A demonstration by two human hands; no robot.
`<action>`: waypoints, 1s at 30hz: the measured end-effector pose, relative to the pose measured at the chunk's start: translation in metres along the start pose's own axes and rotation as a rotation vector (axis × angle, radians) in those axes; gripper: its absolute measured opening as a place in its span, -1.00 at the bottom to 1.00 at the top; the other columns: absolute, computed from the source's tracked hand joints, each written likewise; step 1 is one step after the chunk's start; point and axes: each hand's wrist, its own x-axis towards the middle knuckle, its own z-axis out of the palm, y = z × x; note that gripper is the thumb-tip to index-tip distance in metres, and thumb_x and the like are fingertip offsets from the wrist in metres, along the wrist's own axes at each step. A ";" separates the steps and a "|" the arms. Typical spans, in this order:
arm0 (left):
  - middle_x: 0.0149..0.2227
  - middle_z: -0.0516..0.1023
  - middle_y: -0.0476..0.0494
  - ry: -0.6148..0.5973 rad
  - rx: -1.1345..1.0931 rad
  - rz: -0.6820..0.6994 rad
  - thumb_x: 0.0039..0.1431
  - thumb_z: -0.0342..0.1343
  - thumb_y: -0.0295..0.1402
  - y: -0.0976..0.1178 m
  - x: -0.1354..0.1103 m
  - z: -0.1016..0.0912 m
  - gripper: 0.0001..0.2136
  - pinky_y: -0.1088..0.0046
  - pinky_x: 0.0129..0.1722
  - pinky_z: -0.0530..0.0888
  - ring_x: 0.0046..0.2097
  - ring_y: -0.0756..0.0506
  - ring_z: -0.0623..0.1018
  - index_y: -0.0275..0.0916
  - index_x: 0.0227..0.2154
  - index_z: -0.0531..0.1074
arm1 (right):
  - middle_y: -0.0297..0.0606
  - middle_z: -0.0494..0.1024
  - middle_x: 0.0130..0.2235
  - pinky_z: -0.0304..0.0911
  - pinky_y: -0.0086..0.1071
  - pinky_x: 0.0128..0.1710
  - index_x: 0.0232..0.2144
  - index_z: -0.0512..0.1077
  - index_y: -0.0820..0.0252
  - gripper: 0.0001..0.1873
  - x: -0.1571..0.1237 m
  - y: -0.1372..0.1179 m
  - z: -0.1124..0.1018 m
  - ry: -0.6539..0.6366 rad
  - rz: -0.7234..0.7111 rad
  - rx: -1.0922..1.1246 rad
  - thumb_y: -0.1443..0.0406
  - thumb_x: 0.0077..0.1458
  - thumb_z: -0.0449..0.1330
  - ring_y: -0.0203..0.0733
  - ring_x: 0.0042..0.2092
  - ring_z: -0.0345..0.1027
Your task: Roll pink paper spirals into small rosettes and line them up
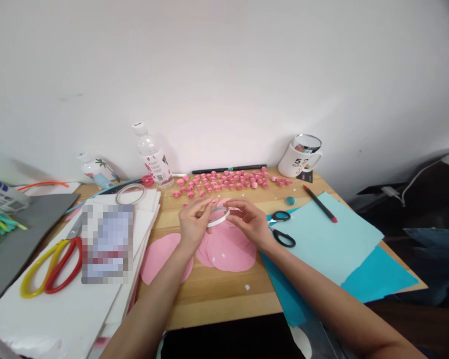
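Observation:
Both my hands meet over the middle of the wooden table [224, 299]. My left hand [193, 222] and my right hand [249, 219] pinch a thin white roll of tape [217, 217] between their fingers, holding it just above several pink paper circles [228, 249]. Behind the hands lie rows of several small pink rolled paper pieces [228, 180].
Black-handled scissors [282, 229] lie on light and darker blue paper sheets [329, 239] at the right, with a red pencil [320, 203] and a white mug [300, 158]. At the left are white sheets [60, 309], red-and-yellow scissors [52, 264], another tape ring [130, 194] and two bottles [152, 157].

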 end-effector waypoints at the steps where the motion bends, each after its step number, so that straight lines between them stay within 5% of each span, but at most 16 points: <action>1: -0.15 0.56 -0.15 0.022 -0.014 0.008 0.02 0.15 -0.28 -0.001 -0.001 0.001 -0.81 0.62 -0.86 0.26 -0.72 0.13 0.38 -0.18 -0.30 0.55 | -0.17 0.45 -0.13 0.37 -0.21 -0.13 -0.25 0.45 0.11 -0.79 -0.001 -0.001 0.002 0.032 -0.003 -0.006 0.26 -0.01 0.23 -0.13 -0.05 0.36; 4: -0.17 0.56 -0.14 0.109 -0.019 0.045 0.04 0.13 -0.29 -0.003 -0.004 0.005 -0.81 0.66 -0.82 0.29 -0.66 0.13 0.41 -0.19 -0.29 0.55 | -0.17 0.51 -0.19 0.37 -0.17 -0.11 -0.33 0.48 0.11 -0.88 -0.004 -0.005 0.008 0.108 -0.080 -0.159 0.28 0.00 0.22 -0.12 -0.08 0.40; 9: -0.23 0.57 -0.15 0.240 0.056 0.180 0.07 0.10 -0.35 -0.006 -0.007 0.007 -0.83 0.53 -0.47 0.52 -0.23 -0.07 0.55 -0.21 -0.29 0.54 | -0.16 0.55 -0.20 0.39 -0.16 -0.13 -0.37 0.48 0.11 -0.89 -0.009 -0.011 0.014 0.147 -0.291 -0.387 0.36 0.05 0.15 -0.11 -0.14 0.45; 16: -0.22 0.55 -0.16 0.322 0.048 0.190 0.09 0.08 -0.34 -0.006 -0.006 0.005 -0.81 0.54 -0.48 0.50 -0.22 -0.07 0.55 -0.21 -0.25 0.52 | -0.16 0.49 -0.08 0.40 -0.27 -0.17 -0.07 0.37 0.05 -0.65 -0.016 -0.026 0.006 -0.053 -0.475 -0.660 0.43 0.09 0.06 -0.15 -0.04 0.39; 20: -0.21 0.55 -0.16 0.338 0.033 0.176 0.09 0.09 -0.33 -0.006 -0.005 0.004 -0.81 0.53 -0.51 0.50 -0.25 -0.07 0.56 -0.20 -0.26 0.53 | -0.19 0.51 -0.11 0.39 -0.30 -0.23 0.07 0.23 0.05 -0.55 -0.015 -0.039 -0.029 -0.089 -0.345 -0.872 0.41 0.11 0.01 -0.16 -0.13 0.43; 26: -0.24 0.55 -0.16 0.331 0.030 0.134 0.08 0.10 -0.36 -0.003 -0.006 0.003 -0.81 0.55 -0.52 0.50 -0.28 -0.06 0.56 -0.21 -0.26 0.53 | -0.10 0.53 -0.17 0.34 -0.18 -0.27 -0.12 0.41 0.13 -0.61 -0.031 -0.035 -0.101 -0.373 0.037 -1.248 0.40 -0.06 0.08 0.04 -0.13 0.40; 30: -0.24 0.56 -0.16 0.330 0.025 0.123 0.06 0.11 -0.38 -0.002 -0.006 0.004 -0.82 0.58 -0.55 0.49 -0.29 -0.05 0.56 -0.22 -0.26 0.54 | -0.09 0.47 -0.07 0.32 -0.19 -0.24 -0.05 0.36 0.12 -0.49 -0.047 -0.025 -0.116 -0.449 0.094 -1.361 0.45 -0.11 0.04 0.05 -0.07 0.35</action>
